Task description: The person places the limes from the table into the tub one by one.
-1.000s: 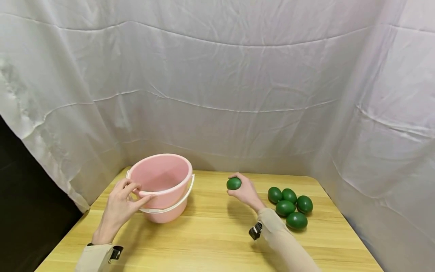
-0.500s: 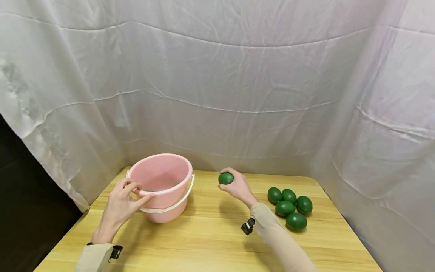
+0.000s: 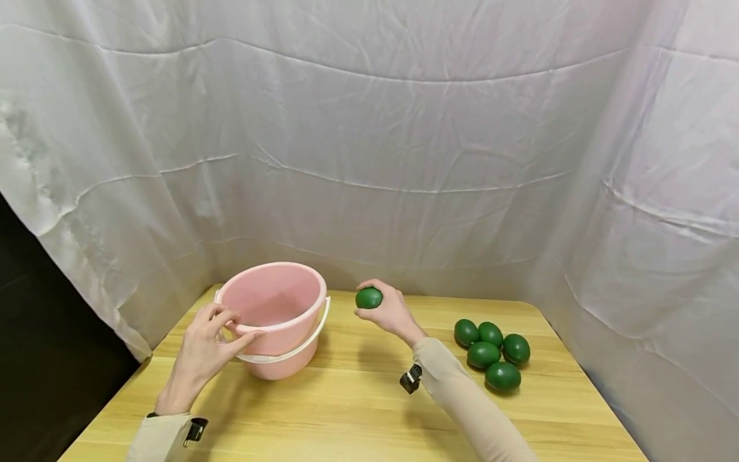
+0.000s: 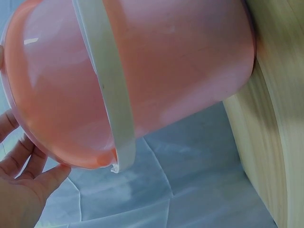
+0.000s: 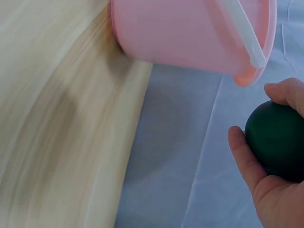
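A pink bucket [image 3: 283,343] with a white handle [image 4: 114,90] stands upright at the left of the table. My left hand [image 3: 202,353] grips its near left rim, thumb on the outside and fingers over the edge. In the left wrist view the fingertips [image 4: 21,154] touch the rim. Right of the bucket, above the table, my right hand [image 3: 392,313] holds a smooth dark green avocado [image 3: 368,298] between thumb and fingers. The right wrist view shows that avocado [image 5: 278,140] apart from the bucket's rim. The bucket's floor is mostly hidden.
Several more dark green avocados [image 3: 484,355] lie clustered on the right side of the wooden table [image 3: 346,410]. Pale grey curtains [image 3: 369,141] hang behind the table and at both sides. A black area [image 3: 52,359] shows at the far left.
My right hand has moved left and slightly up with the avocado, closer to the bucket. The left hand, the bucket and the clustered avocados stay in place.
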